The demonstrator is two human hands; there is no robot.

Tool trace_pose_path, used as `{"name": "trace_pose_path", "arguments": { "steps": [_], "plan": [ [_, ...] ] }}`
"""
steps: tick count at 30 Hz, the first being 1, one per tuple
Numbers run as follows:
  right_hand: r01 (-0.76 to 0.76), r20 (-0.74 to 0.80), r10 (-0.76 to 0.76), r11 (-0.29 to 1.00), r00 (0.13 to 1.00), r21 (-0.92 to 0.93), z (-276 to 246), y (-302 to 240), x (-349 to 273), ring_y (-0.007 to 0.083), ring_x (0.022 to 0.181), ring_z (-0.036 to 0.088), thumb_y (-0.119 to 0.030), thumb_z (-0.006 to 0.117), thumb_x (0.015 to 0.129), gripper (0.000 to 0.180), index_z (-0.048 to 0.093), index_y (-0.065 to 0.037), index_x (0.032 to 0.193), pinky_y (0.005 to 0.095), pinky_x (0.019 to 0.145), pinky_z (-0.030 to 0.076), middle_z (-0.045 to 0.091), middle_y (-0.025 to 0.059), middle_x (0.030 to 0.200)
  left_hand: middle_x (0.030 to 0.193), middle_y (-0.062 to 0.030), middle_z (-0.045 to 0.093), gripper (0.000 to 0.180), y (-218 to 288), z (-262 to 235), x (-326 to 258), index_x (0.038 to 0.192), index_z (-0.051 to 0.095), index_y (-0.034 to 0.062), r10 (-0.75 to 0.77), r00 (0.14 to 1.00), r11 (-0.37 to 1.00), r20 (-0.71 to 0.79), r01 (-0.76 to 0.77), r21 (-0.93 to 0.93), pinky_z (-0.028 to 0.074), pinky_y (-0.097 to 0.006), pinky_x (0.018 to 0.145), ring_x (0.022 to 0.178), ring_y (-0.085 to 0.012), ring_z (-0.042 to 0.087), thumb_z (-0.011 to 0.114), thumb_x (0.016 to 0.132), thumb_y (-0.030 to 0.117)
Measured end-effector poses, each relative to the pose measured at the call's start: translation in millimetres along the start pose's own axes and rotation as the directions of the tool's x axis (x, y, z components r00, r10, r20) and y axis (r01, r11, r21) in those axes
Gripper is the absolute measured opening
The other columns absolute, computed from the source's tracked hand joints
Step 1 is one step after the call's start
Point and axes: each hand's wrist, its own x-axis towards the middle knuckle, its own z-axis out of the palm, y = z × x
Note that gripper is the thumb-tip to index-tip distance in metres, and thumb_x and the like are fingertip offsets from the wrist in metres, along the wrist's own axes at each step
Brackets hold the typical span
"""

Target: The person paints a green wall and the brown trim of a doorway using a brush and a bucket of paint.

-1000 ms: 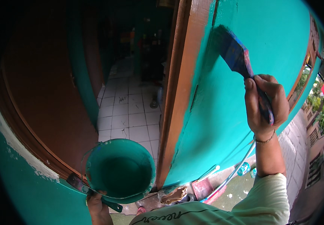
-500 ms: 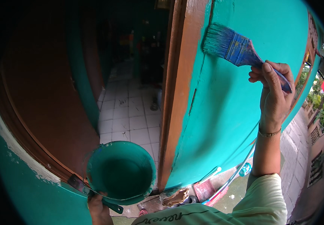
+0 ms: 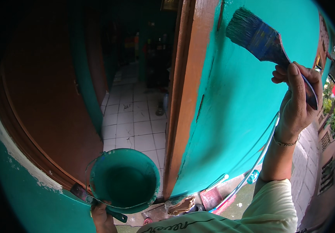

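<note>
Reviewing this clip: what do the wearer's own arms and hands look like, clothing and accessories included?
Both the right hand and left hand are ungloved. A thin chain bracelet circles the right wrist. The right sleeve is short and pale greenish. The left sleeve is out of view.

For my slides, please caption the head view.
Right hand holds a broad blue paint-smeared brush before a turquoise wall; left hand holds a round green bucket.

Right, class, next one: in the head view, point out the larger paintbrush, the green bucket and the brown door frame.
Larger paintbrush [image 3: 267, 42]: head view, on the paint-stained band behind the bristles.
Green bucket [image 3: 124, 158]: head view, on the inner wall.
Brown door frame [image 3: 185, 97]: head view, on its right-hand post.
</note>
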Motion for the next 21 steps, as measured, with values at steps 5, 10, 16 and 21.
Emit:
{"name": "trace_pose_path", "arguments": {
  "steps": [5,10,16,21],
  "plan": [
    [-0.002,0.074,0.011,0.992,0.997,-0.123,8,3,-3,0.0172,0.070,0.070,-0.002,0.067,0.092,0.010,0.062,0.006,0.093,0.0278,0.064,0.058,0.070,0.0126,0.081,0.093,-0.0094,0.067,0.043,4,6,-2,0.104,0.063,-0.0006,-0.018,1.000,1.000,-0.025,0.017,-0.026,0.054,-0.038,0.075,0.084,-0.0250,0.065,0.064,0.062,-0.009],
    [0.006,0.007,-0.006,1.000,1.000,0.011,7,-2,10,0.0184,0.070,0.070,-0.003,0.067,0.092,0.012,0.061,0.007,0.095,0.0287,0.063,0.058,0.070,0.0144,0.080,0.092,-0.0097,0.067,0.042,0,-3,1,0.103,0.063,-0.0011,-0.023,0.999,1.000,-0.032,0.023,-0.017,0.054,-0.038,0.074,0.082,-0.0252,0.065,0.064,0.062,-0.009],
    [-0.006,0.062,0.010,0.997,0.998,-0.072,14,4,7,0.0172,0.070,0.070,-0.004,0.069,0.091,0.013,0.062,0.007,0.094,0.0275,0.063,0.058,0.068,0.0107,0.080,0.092,-0.0094,0.068,0.040,4,1,-1,0.102,0.065,-0.0010,-0.015,1.000,1.000,-0.004,0.015,-0.012,0.054,-0.037,0.075,0.083,-0.0246,0.065,0.064,0.062,-0.009],
    [0.034,-0.018,-0.034,0.999,0.999,-0.014,9,-5,13,0.0179,0.069,0.070,-0.004,0.068,0.092,0.012,0.062,0.006,0.094,0.0274,0.062,0.057,0.070,0.0138,0.078,0.091,-0.0093,0.068,0.038,3,-2,0,0.101,0.065,-0.0010,0.003,1.000,1.000,0.030,-0.003,-0.009,0.054,-0.037,0.075,0.082,-0.0237,0.066,0.063,0.064,-0.008]
  ]
}}
